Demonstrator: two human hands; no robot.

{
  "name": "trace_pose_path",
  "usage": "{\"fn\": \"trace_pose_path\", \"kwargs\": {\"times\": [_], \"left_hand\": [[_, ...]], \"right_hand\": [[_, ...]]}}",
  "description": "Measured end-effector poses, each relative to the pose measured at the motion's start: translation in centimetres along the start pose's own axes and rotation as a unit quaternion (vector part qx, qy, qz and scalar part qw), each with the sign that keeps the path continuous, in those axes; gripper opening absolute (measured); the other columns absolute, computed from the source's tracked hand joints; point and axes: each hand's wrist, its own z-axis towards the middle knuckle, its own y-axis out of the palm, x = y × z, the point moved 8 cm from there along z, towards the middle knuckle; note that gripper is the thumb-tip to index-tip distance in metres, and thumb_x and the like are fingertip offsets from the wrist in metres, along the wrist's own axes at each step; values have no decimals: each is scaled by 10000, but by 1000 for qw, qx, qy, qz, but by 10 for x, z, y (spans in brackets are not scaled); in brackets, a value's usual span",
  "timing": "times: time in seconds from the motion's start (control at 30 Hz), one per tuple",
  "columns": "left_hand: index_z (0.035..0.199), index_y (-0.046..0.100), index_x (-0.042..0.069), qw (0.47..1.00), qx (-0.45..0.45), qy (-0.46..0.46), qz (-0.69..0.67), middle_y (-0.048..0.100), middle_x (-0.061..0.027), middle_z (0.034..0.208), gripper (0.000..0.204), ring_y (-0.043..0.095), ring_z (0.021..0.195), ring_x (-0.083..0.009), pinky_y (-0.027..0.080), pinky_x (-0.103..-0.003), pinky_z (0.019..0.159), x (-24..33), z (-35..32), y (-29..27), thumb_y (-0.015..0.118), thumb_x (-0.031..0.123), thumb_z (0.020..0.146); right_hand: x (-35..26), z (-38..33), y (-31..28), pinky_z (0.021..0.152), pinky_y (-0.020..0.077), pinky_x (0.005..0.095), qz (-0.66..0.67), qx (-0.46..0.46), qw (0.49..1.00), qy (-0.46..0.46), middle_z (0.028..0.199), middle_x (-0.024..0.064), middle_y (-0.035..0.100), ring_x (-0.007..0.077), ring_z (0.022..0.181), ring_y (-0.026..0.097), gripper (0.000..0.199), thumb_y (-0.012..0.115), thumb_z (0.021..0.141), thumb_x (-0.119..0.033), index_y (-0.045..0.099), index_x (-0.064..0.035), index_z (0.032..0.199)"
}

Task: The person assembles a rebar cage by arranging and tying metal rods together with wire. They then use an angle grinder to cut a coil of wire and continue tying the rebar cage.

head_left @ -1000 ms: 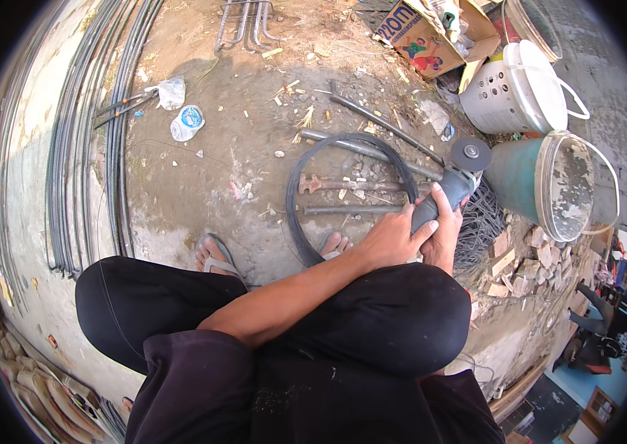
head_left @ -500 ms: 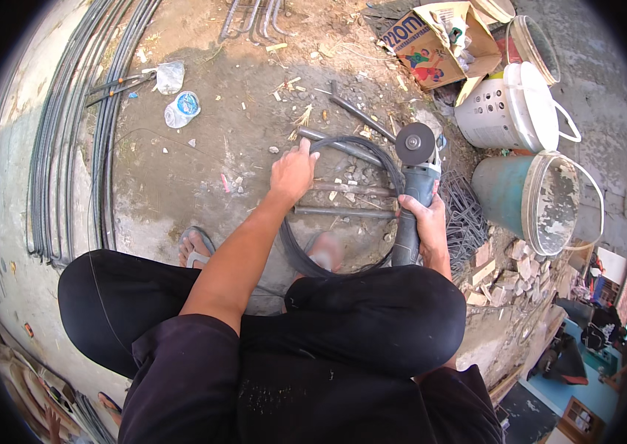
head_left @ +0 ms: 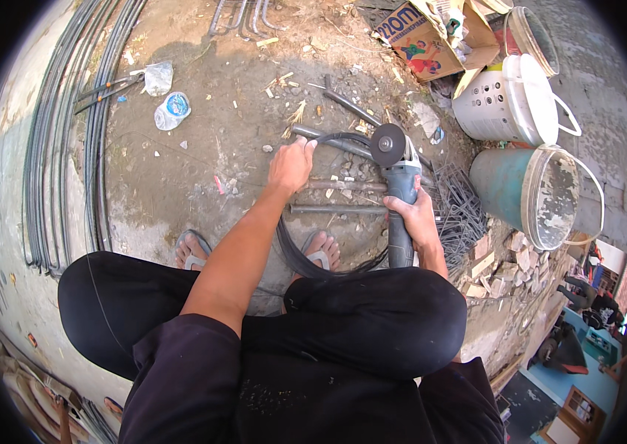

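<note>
In my right hand (head_left: 418, 220) is a grey-blue angle grinder (head_left: 401, 185), held upright by its body with the dark cutting disc (head_left: 388, 145) at the far end. My fingers are wrapped round it. Ahead of my knees, my left hand (head_left: 293, 164) is closed on a coil of thin black wire (head_left: 297, 255). The coil hangs as a loop over my foot, and its right side passes behind the grinder. Grey metal bars (head_left: 339, 209) lie on the ground beyond and within the loop. Whether the disc spins cannot be told.
A white bucket (head_left: 480, 107), a teal bucket (head_left: 502, 185) and an open cardboard box (head_left: 421, 48) stand at the right. Cut rods (head_left: 458, 218) and broken wood pieces (head_left: 513, 270) are heaped nearby. Long steel bars (head_left: 96, 159), pliers-like cutters (head_left: 110, 90) and a plastic cup (head_left: 171, 111) lie left.
The grinder has shifted slightly left, now covering the coil's right side. My left hand stays closed on the coil, nearly in place. The whole view has shifted a little.
</note>
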Motion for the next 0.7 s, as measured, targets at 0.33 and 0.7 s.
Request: {"fn": "trace_pose_path", "kwargs": {"times": [0.33,0.7], "left_hand": [[1032,627,34,999,-2,-12,-36,701,-256,990,417,634,1000,-494,488,-580,864,-10,4,4,464,415,1073],[980,632,30,999,-10,-14,-46,702,-253,973,415,643,991,-480,494,-572,863,-15,9,9,466,400,1071]], "right_hand": [[-6,57,25,858,551,391,-219,-56,974,-26,975,197,728,266,896,706,616,852,696,-289,650,88,1139],[-14,78,26,710,541,346,-213,-69,975,-9,933,115,704,178,725,645,468,836,758,-190,646,55,1109]]}}
